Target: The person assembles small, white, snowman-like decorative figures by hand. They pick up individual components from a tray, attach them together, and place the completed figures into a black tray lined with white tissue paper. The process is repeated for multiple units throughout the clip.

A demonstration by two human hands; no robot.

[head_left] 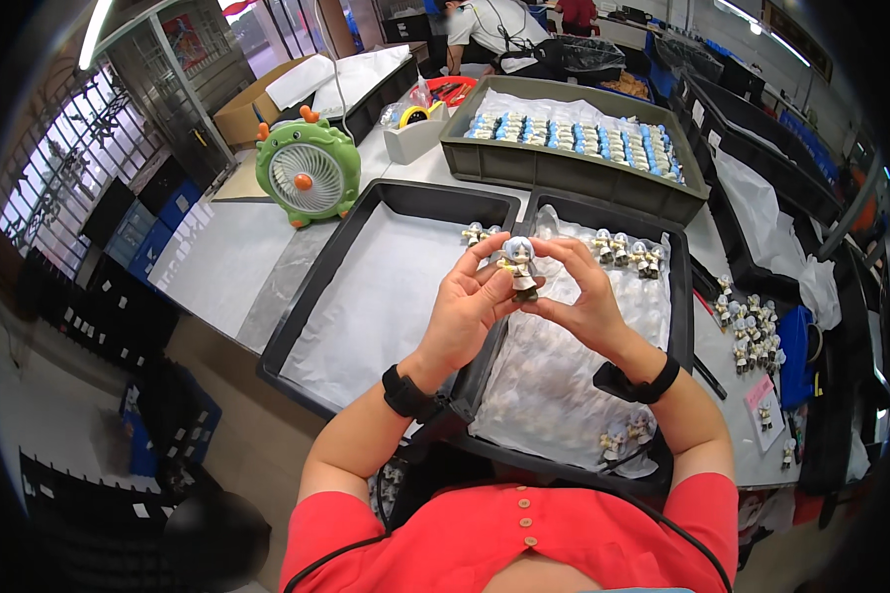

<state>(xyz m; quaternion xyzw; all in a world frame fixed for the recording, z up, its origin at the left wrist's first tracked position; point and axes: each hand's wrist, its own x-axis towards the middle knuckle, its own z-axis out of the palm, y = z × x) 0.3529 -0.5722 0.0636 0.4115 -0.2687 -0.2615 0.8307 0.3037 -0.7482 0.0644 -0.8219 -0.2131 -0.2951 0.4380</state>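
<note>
Between my two hands I hold a small figurine [520,265] upright, with pale hair, a white outfit and a dark base. My left hand [472,301] pinches its left side with the thumb across the front. On the other side, my right hand [580,296] grips it at the head and the base with thumb and fingertips. Below them, a black tray [680,326] holds rows of similar figurines under a thin translucent sheet [554,366]; several lie uncovered at its far right and near right corners. To the left, another black tray [311,287] is lined with white sheet, with a couple of figurines [477,234] at its far right corner.
A green animal-shaped fan [307,173] stands at the back left. Behind the trays sits an olive crate [574,170] filled with blue and white pieces. More figurines [756,331] stand on the table at right, near a pink-and-white card [764,410]. A person [494,35] bends over farther back.
</note>
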